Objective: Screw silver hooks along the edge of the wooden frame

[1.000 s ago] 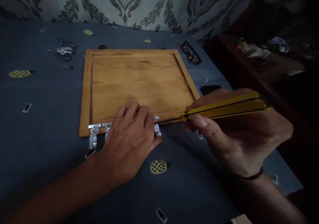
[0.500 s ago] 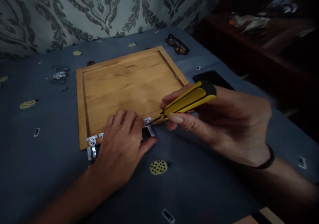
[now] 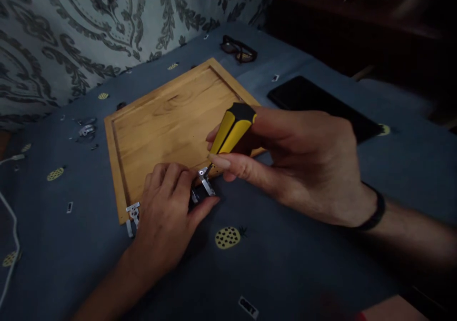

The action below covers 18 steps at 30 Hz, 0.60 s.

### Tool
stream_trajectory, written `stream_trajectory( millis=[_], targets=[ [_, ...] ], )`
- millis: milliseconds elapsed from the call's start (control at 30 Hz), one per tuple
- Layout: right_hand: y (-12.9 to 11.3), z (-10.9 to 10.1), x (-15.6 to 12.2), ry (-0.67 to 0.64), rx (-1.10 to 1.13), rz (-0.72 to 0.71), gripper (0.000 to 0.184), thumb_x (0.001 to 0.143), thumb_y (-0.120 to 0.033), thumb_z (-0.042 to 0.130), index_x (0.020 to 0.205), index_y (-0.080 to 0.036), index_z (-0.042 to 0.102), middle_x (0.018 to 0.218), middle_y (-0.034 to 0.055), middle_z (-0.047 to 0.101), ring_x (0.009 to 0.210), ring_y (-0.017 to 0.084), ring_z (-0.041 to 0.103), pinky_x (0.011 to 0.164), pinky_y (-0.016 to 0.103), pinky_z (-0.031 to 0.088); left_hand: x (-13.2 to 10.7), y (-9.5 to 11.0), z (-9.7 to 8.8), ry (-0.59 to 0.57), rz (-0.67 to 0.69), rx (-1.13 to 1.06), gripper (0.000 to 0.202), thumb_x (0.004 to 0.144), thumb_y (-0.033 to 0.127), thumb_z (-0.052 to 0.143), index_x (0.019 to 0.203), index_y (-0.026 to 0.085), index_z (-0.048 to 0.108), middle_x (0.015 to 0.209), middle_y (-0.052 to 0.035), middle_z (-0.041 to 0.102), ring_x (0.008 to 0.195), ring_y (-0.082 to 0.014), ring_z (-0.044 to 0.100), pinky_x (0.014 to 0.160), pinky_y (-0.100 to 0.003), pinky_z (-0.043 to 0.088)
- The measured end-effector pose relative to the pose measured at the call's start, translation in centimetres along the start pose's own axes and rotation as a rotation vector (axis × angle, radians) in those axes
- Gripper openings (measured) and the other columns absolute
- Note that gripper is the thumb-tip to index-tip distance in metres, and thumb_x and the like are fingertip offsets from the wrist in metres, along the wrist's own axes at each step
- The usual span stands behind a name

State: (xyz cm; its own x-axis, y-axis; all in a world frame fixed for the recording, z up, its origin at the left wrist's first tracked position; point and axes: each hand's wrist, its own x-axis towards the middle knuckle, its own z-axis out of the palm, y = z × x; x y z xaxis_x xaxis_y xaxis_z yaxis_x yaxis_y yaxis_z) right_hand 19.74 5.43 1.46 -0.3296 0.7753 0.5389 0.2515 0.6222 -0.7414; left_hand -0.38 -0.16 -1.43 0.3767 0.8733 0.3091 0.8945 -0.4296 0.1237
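Note:
My right hand point(image 3: 303, 164) pinches a yellow-and-black screwdriver point(image 3: 230, 133) between thumb and fingers. Its shaft slants down to a silver metal hook point(image 3: 206, 183) on the near edge of a framed wooden board point(image 3: 157, 121); whether the tip touches a screw I cannot make out. My left hand point(image 3: 166, 216) grips the same edge just left of that hook, fingers bent over the wood and thumb stretched below. Another silver hook point(image 3: 133, 211) sits at the board's near left corner, partly behind my left hand. Part of a further metal piece shows beside my left thumb.
Loose silver hooks point(image 3: 86, 129) lie left of the board on the blue patterned cloth point(image 3: 285, 273). Black glasses point(image 3: 238, 49) rest beyond it, and a dark flat device point(image 3: 321, 104) lies to the right. A white cable point(image 3: 14, 235) runs along the left edge.
The screwdriver has tilted more upright, and my right hand has shifted left with it. My left hand stays on the board's edge. The view has turned slightly.

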Motion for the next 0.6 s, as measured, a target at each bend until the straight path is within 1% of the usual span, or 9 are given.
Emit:
stream_trajectory(
  millis=[100,200,300,400,533,600],
  targets=[
    [0.12,0.05,0.04,-0.005,0.001,-0.035,0.02,0.094,-0.037,0.074,0.087,-0.02,0.066,0.08,-0.0008,0.074,0.061,0.01,0.069,0.055,0.024,0.054,-0.01,-0.02,-0.01,-0.007,0.005,0.002,0.02,0.093,0.03,0.073,0.106,0.017,0.064,0.102,-0.0094,0.068,0.095,-0.0292,0.057,0.082,-0.045,0.048],
    [0.1,0.09,0.03,-0.004,-0.005,-0.074,0.019,0.095,-0.033,0.073,0.087,-0.018,0.065,0.077,-0.0026,0.071,0.061,0.008,0.068,0.054,0.021,0.052,-0.04,-0.06,-0.02,-0.009,0.012,-0.001,0.023,0.093,0.032,0.074,0.108,0.017,0.065,0.102,-0.0095,0.068,0.095,-0.0295,0.057,0.081,-0.045,0.048],
    [0.11,0.05,0.06,-0.009,-0.059,-0.134,0.019,0.096,-0.031,0.072,0.088,-0.015,0.064,0.075,-0.0035,0.069,0.061,0.006,0.067,0.054,0.018,0.051,-0.01,-0.15,-0.05,-0.009,0.006,0.004,0.023,0.093,0.034,0.074,0.107,0.018,0.065,0.103,-0.0096,0.068,0.095,-0.0299,0.057,0.081,-0.046,0.048],
    [0.17,-0.11,0.13,-0.01,-0.121,-0.177,0.019,0.096,-0.03,0.072,0.087,-0.016,0.063,0.073,-0.0047,0.067,0.063,0.006,0.067,0.055,0.017,0.051,0.11,-0.23,-0.1,-0.01,0.0,0.004,0.022,0.093,0.033,0.074,0.105,0.017,0.066,0.103,-0.0103,0.068,0.094,-0.0301,0.057,0.079,-0.046,0.047],
    [0.2,-0.34,0.21,-0.052,-0.111,-0.172,0.014,0.097,-0.027,0.07,0.089,-0.017,0.064,0.073,-0.007,0.065,0.062,0.004,0.065,0.056,0.015,0.051,0.15,-0.17,-0.13,-0.014,0.001,0.008,0.02,0.093,0.033,0.074,0.103,0.017,0.065,0.102,-0.0096,0.068,0.094,-0.0296,0.057,0.079,-0.046,0.048],
    [0.18,-0.31,0.24,-0.083,-0.066,-0.163,0.013,0.099,-0.026,0.069,0.089,-0.018,0.064,0.076,-0.0065,0.065,0.06,0.004,0.062,0.055,0.016,0.051,0.09,-0.11,-0.11,-0.015,-0.006,0.014,0.02,0.093,0.033,0.073,0.104,0.018,0.064,0.101,-0.0084,0.068,0.094,-0.0291,0.057,0.08,-0.046,0.048]
  ],
)
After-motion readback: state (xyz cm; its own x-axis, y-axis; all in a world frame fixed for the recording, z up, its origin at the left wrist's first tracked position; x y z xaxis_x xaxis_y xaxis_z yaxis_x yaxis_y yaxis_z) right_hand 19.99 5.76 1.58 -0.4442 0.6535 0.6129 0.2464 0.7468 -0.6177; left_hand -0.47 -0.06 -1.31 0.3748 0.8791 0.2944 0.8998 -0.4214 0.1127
